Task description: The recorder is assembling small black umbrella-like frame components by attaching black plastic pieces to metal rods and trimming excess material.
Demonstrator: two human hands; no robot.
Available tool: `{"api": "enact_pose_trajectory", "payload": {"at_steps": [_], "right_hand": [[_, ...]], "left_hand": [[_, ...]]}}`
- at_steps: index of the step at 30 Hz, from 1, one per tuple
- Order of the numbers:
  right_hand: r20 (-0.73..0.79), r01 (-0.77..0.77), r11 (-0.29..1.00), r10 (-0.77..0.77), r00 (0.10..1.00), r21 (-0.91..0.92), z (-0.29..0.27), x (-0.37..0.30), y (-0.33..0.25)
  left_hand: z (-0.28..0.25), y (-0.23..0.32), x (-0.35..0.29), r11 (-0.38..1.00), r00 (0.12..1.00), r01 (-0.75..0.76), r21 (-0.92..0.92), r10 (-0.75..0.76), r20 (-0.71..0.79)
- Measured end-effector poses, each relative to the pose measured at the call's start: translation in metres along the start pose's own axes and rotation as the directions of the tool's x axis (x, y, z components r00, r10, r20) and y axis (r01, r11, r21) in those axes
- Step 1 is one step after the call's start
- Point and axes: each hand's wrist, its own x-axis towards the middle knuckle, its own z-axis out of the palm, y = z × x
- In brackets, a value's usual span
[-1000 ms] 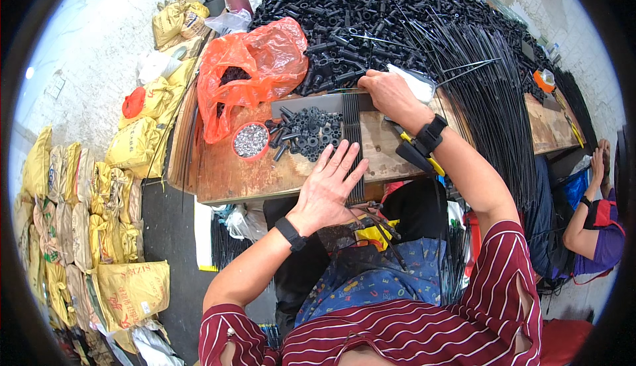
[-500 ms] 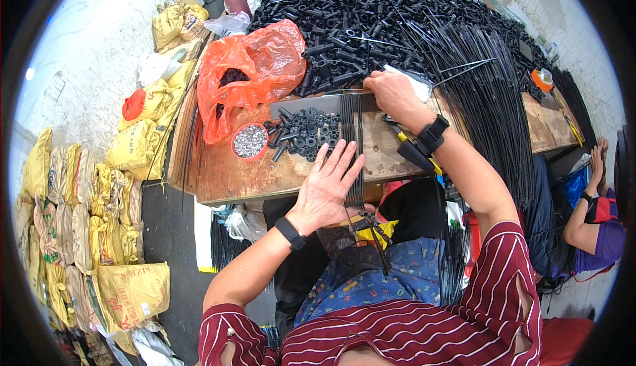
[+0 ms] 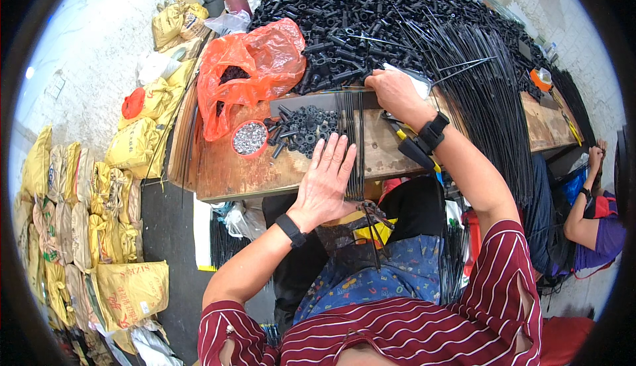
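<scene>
My left hand [image 3: 326, 180] lies flat, its fingers stretched over the table's front edge, against a few thin black rods [image 3: 351, 117] that run toward me. At the far ends of these rods, my right hand [image 3: 396, 93] has its fingertips pinched together; what they grip is hidden. Left of the rods is a heap of small black ring-shaped and tubular parts [image 3: 306, 131]. Beside it sits a round red dish [image 3: 266, 147] holding small shiny metal pieces. Pliers [image 3: 416, 153] with black and yellow handles rest below my right wrist.
A large pile of black tubular parts [image 3: 344, 28] covers the wooden table's back. A long bundle of black rods [image 3: 483, 101] lies to the right. A crumpled orange-red plastic bag [image 3: 278, 48] stands at left. Yellow sacks [image 3: 106, 194] are stacked further left. A co-worker's arm [image 3: 582, 223] shows at far right.
My left hand has shifted slightly, with its fingers closer together. The rods beside it have moved a little and now lie in separate groups. My right hand has barely moved.
</scene>
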Motion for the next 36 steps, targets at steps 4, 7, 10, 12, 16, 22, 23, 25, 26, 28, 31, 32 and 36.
{"api": "enact_pose_trajectory", "payload": {"at_steps": [4, 7, 10, 12, 16, 22, 23, 25, 26, 28, 31, 32, 36], "right_hand": [[-0.013, 0.002, 1.0, -0.002, 1.0, 0.011, 0.002, 0.0, 0.001], [-0.047, 0.005, 1.0, -0.005, 0.999, 0.013, 0.0, -0.002, -0.001], [-0.097, 0.028, 0.999, -0.023, 0.995, 0.044, -0.01, -0.002, -0.011], [-0.122, 0.046, 0.996, -0.037, 0.992, 0.072, -0.017, -0.001, -0.026], [-0.038, 0.124, 0.962, -0.118, 0.992, 0.243, -0.017, -0.008, -0.044], [-0.005, 0.097, 0.976, -0.098, 0.995, 0.194, -0.011, -0.018, -0.033], [-0.018, 0.109, 0.975, -0.107, 0.994, 0.196, -0.011, -0.018, -0.032], [-0.034, 0.125, 0.972, -0.12, 0.992, 0.198, -0.011, -0.017, -0.032], [-0.045, 0.095, 0.974, -0.087, 0.995, 0.205, -0.01, -0.016, -0.032], [-0.054, 0.067, 0.976, -0.057, 0.997, 0.209, -0.009, -0.013, -0.033], [-0.108, -0.005, 0.981, 0.027, 0.994, 0.196, -0.003, -0.001, -0.029], [-0.137, 0.0, 0.978, 0.03, 0.99, 0.209, 0.001, 0.003, -0.026], [-0.163, 0.048, 0.969, -0.008, 0.987, 0.242, 0.011, 0.019, -0.026]], "left_hand": [[0.0, 0.001, 0.0, 1.0, 1.0, 0.0, 0.004, 0.0, -0.006], [0.0, 0.0, 0.001, 1.0, 1.0, 0.001, 0.013, -0.001, 0.004], [0.001, 0.0, 0.001, 1.0, 1.0, 0.0, 0.027, 0.0, 0.014], [0.001, 0.001, 0.002, 1.0, 1.0, 0.011, -0.01, -0.011, -0.02], [-0.001, 0.002, 0.001, 1.0, 0.999, 0.023, -0.019, -0.024, -0.036], [0.002, 0.003, 0.002, 0.999, 0.997, 0.025, -0.022, -0.026, -0.072], [0.003, 0.004, 0.001, 0.999, 0.997, 0.035, -0.015, -0.036, -0.074], [0.005, 0.002, 0.0, 0.999, 0.996, 0.048, -0.004, -0.048, -0.076], [0.008, 0.001, -0.001, 0.999, 0.996, 0.047, 0.003, -0.046, -0.077], [0.008, 0.0, -0.001, 0.999, 0.996, 0.046, 0.01, -0.045, -0.08], [0.007, 0.001, 0.0, 0.999, 0.997, 0.043, 0.002, -0.042, -0.065], [0.006, 0.002, 0.001, 0.999, 0.997, 0.035, 0.004, -0.034, -0.066], [0.005, 0.001, 0.001, 0.997, 1.0, 0.021, 0.07, -0.019, -0.019]]}}
